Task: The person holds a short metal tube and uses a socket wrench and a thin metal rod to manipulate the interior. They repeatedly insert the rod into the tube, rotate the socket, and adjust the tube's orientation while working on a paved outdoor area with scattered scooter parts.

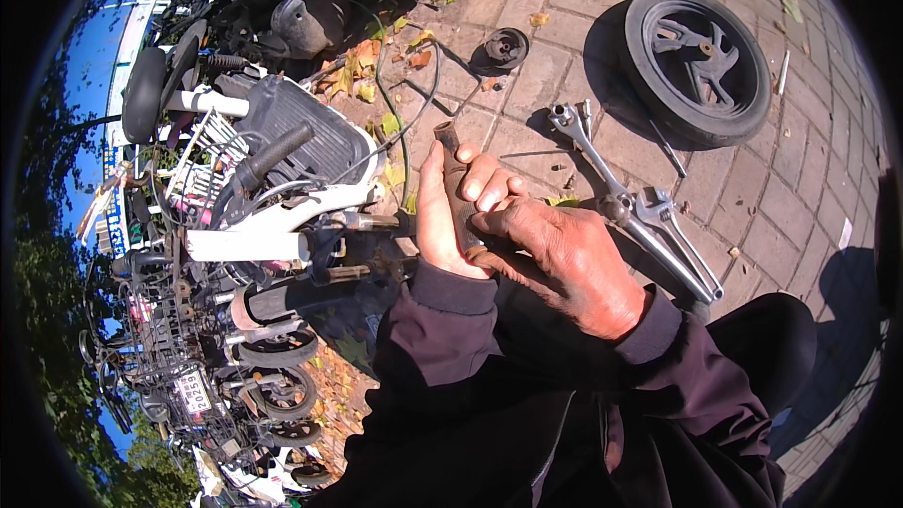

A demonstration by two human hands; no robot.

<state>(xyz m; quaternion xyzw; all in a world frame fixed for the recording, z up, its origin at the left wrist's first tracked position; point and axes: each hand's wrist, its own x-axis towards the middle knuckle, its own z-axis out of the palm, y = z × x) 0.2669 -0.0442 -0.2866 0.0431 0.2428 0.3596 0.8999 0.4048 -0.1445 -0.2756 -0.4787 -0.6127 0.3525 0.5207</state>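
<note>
A dark, worn tube (461, 193) with a ribbed surface and a brownish hollow end stands tilted between my hands; its exact kind I cannot make out. My left hand (442, 216) is closed around it, thumb on one side and fingertips curled over the other. Reaching across from the right, my right hand (578, 259) pinches the tube's lower part with thumb and forefinger. Part of the tube is hidden behind the fingers. Just right of my hands, a long socket wrench (607, 174) and an adjustable wrench (673, 226) lie on the paving.
A black wheel with a tyre (649, 85) lies at the far right on brick paving (781, 198). Near it are a small round dark part (508, 47) and a thin rod (670, 150). A partly dismantled white scooter (273, 226) leans at left, with cables and several parked bikes beyond.
</note>
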